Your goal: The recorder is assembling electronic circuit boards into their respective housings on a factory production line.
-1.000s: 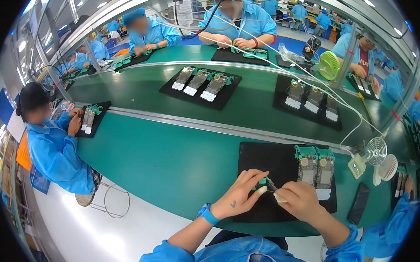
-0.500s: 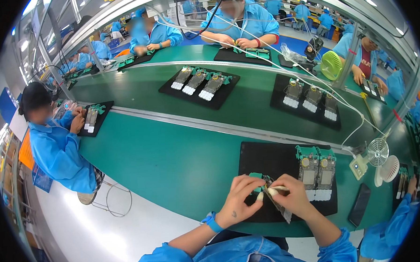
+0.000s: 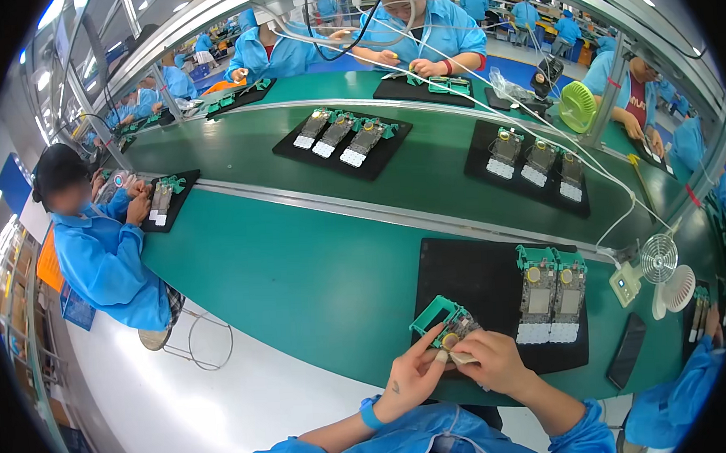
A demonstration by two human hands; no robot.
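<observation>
A circuit board [image 3: 464, 323] with a green plastic frame [image 3: 438, 311] at its upper end is tilted in front of me, above the front of the black mat. My left hand [image 3: 414, 376] grips its lower left side, fingers closed beside a round gold-coloured part [image 3: 450, 341]. My right hand [image 3: 496, 360] is closed at the board's lower right, with a pale stick-like piece [image 3: 464, 357] between thumb and fingers, close to the left thumb. The board's lower end is hidden by my hands. Two similar boards [image 3: 538, 296] [image 3: 568, 298] lie side by side on the mat's right part.
The black mat [image 3: 462, 263] lies on the green table [image 3: 301, 286]. At right are a dark phone [image 3: 627, 353], a switch box [image 3: 625, 285] and small fans [image 3: 658, 258]. Beyond a metal rail, black trays [image 3: 376, 157] hold boards. White cables hang ahead; co-workers [image 3: 108, 238] sit around.
The board, seen edge-on before, is turned so its face and green frame show. Both hands have come slightly lower and nearer to me. A co-worker across has raised an arm.
</observation>
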